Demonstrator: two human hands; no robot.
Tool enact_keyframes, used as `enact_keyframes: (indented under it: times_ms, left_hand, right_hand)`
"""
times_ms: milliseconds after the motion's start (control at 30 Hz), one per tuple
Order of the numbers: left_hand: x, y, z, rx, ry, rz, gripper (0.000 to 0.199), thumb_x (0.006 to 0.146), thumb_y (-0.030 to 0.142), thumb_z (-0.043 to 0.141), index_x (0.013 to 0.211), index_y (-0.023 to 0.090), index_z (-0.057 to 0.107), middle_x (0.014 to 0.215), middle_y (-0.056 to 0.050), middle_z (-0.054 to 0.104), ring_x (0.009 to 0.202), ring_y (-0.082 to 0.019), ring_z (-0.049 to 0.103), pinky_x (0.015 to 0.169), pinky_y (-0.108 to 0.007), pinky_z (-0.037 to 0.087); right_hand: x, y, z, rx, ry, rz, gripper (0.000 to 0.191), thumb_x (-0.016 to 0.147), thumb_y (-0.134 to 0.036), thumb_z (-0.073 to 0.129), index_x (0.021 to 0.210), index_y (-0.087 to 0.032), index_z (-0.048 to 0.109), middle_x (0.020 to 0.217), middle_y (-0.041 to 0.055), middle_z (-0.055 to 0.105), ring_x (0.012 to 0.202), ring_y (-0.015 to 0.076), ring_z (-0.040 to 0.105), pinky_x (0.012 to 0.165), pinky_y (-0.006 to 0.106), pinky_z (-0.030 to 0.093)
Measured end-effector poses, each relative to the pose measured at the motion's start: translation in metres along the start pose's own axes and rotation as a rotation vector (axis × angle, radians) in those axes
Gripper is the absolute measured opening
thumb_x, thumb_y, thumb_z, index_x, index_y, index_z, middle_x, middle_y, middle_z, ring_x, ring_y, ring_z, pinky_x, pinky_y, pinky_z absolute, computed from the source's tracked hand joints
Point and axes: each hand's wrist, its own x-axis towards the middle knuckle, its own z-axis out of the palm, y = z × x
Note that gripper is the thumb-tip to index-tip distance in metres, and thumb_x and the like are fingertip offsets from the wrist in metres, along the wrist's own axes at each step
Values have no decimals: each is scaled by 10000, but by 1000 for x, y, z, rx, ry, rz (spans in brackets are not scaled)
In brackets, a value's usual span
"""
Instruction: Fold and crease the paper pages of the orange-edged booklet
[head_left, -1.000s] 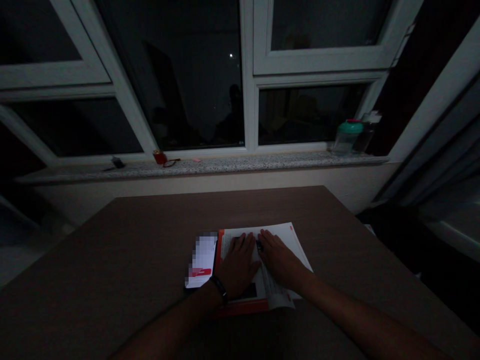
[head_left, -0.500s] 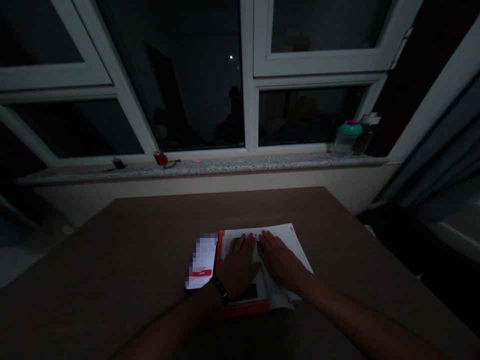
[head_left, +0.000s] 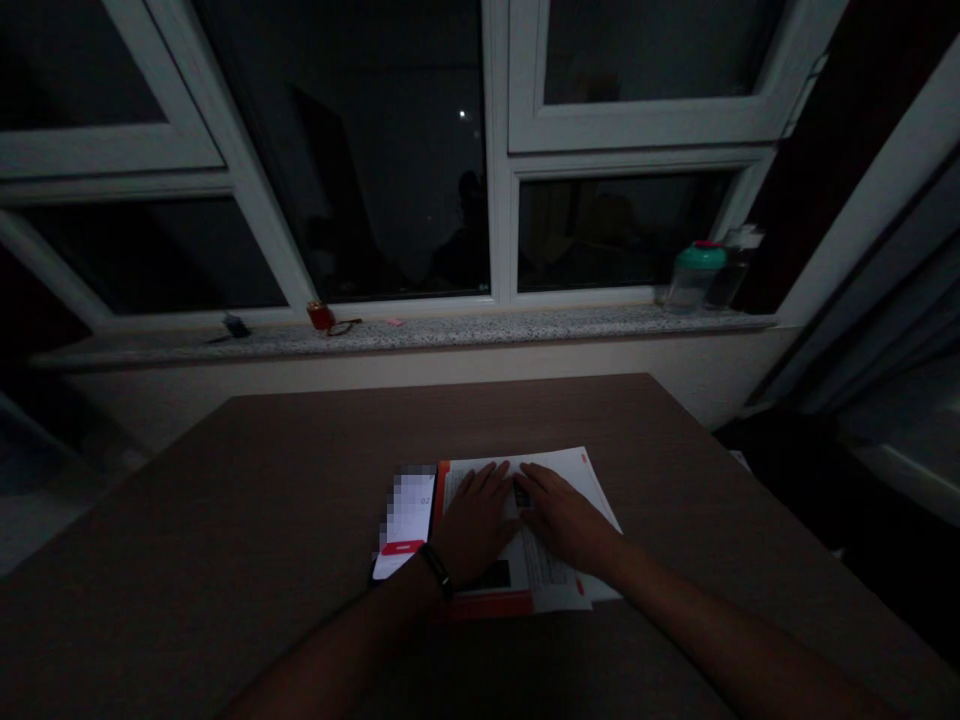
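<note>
A printed booklet (head_left: 555, 590) with orange edging lies open on the dark wooden table (head_left: 300, 470). My left hand (head_left: 476, 525) rests flat on its left page, fingers stretched toward the far edge; a dark band circles that wrist. On the right page lies my right hand (head_left: 562, 515), fingers extended and angled inward, its fingertips close to the left hand's. Both palms hide part of the print and pictures. Beside the booklet's left edge is a phone (head_left: 409, 520) with a lit screen and a red bar, near my left wrist.
Beyond the table, a speckled stone windowsill (head_left: 465, 332) runs under dark windows. On it stand a small red object (head_left: 320, 317), a small dark object (head_left: 236, 326) and a clear container with a teal lid (head_left: 697, 275). A grey curtain (head_left: 892, 310) hangs at the right.
The booklet's near right page corner was curled up and now lies flatter. My right hand has shifted slightly, its thumb now nearer my left hand. My left hand stays nearly in place.
</note>
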Motion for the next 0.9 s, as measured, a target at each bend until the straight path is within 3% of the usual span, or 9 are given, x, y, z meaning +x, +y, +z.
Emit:
enact_keyframes:
  times_ms: [133, 367, 900]
  left_hand:
    - [-2, -1, 1, -28, -14, 8, 531, 978, 396, 474, 1440, 160, 361, 1514, -129, 387, 1404, -259, 344, 1161, -488, 271]
    - [-6, -3, 5, -49, -81, 33, 619, 995, 445, 416, 1499, 124, 255, 1562, -153, 278, 1455, -257, 228, 1177, -482, 224]
    - [-8, 3, 11, 0, -47, 1, 616, 1007, 438, 376, 1510, 114, 230, 1581, -151, 223, 1470, -257, 167, 1179, -494, 217]
  right_hand:
    - [0, 0, 1, -27, -7, -7, 525, 913, -203, 523, 1424, -111, 443, 1479, 185, 430, 1383, 290, 390, 1156, 485, 341]
    - [1, 4, 2, -71, -30, -12, 530, 946, -212, 477, 1454, -86, 395, 1513, 193, 382, 1411, 282, 349, 1167, 484, 317]
    - [-2, -1, 5, -136, -78, 30, 520, 960, -199, 421, 1459, -56, 378, 1534, 204, 335, 1442, 283, 284, 1172, 502, 289]
